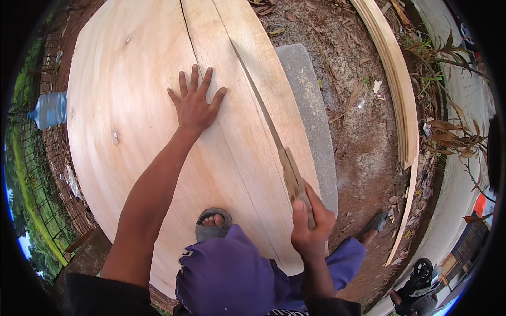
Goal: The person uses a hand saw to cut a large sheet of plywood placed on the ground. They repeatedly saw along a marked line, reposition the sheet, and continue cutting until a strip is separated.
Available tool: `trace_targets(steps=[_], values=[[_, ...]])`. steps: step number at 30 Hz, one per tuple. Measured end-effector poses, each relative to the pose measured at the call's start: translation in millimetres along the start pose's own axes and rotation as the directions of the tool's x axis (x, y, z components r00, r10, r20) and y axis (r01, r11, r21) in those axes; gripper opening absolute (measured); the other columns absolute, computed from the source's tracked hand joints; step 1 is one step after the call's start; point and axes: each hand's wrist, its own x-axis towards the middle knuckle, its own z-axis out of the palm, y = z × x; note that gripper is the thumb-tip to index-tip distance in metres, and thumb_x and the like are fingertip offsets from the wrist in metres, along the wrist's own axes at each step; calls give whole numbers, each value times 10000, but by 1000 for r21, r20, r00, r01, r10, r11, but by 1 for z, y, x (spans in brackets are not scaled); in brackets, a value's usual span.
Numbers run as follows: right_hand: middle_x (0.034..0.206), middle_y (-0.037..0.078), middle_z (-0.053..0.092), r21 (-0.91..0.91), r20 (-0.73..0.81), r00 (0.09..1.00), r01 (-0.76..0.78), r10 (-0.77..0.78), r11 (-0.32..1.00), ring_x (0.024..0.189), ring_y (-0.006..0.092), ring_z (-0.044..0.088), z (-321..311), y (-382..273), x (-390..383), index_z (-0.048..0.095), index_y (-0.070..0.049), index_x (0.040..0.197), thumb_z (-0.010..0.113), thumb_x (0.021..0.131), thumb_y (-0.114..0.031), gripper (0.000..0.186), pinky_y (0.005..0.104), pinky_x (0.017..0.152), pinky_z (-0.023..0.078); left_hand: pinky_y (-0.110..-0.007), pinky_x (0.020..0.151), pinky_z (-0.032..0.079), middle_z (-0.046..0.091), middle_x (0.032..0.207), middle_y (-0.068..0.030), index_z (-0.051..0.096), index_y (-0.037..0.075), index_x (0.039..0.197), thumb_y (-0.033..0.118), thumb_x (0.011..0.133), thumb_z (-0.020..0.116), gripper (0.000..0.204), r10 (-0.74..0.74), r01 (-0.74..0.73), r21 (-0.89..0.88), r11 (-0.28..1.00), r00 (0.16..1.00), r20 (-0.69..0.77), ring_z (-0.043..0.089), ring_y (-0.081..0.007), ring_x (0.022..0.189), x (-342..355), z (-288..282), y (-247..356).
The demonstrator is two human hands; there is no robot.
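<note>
A large sheet of pale plywood (132, 174) lies under both hands. My left hand (196, 108) rests flat on it, fingers spread, over a dark line running lengthwise. To the right, my right hand (313, 226) is closed round the wooden handle of a handsaw (270, 124). Its long, narrow blade points away from me along a second line, near the sheet's right side. Whether the teeth sit inside the wood cannot be made out. My foot in a grey sandal (221, 229) stands on the sheet near its close end.
A grey slab (311, 89) shows beneath the sheet's right edge. Farther right, stacked plywood strips (398, 89) lie on leaf-strewn soil beside a pale wall (458, 174). A blue water jug (51, 110) and a wire fence (47, 184) are at left. A wheeled vehicle (421, 271) stands lower right.
</note>
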Motion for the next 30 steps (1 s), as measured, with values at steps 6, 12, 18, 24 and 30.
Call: trace_targets(steps=[6,12,18,24,30], values=[[692,123,663,118,-41,998,-40,46,992,606,146,642,55,3,72,670,52,1237,650,995,-159,322,324,586,514,-722,1218,30,225,1725,-61,368,329,1614,700,998,454,724,26,-26,2,1000,999,-31,92,-371,1601,-1,5,4],[718,155,652,115,-14,998,-61,63,992,620,143,619,65,2,84,667,55,1210,637,1001,-157,298,328,591,501,-719,1219,21,223,1726,-64,365,326,1615,702,995,458,731,29,-30,-26,999,999,-33,88,-370,1602,1,6,-1],[893,193,753,36,0,1000,20,-20,999,730,144,724,1,4,-15,635,103,1315,656,976,-101,396,276,655,553,-723,1213,58,230,1722,-83,362,312,1617,648,1016,470,698,18,-18,10,1000,999,-26,116,-381,1595,-8,3,0],[700,158,629,92,32,996,-81,78,992,598,149,581,92,1,147,688,28,1156,614,1015,-183,264,336,585,484,-712,1221,61,231,1722,-84,373,309,1613,652,1005,492,709,47,-47,-4,999,998,-34,113,-375,1597,3,2,15],[815,173,725,72,-1,998,-69,69,995,683,144,676,33,2,25,650,95,1270,636,997,-135,358,301,631,530,-720,1218,58,237,1719,-86,374,304,1613,658,1000,498,718,15,-15,-7,1000,999,-28,121,-385,1593,-11,6,-9]])
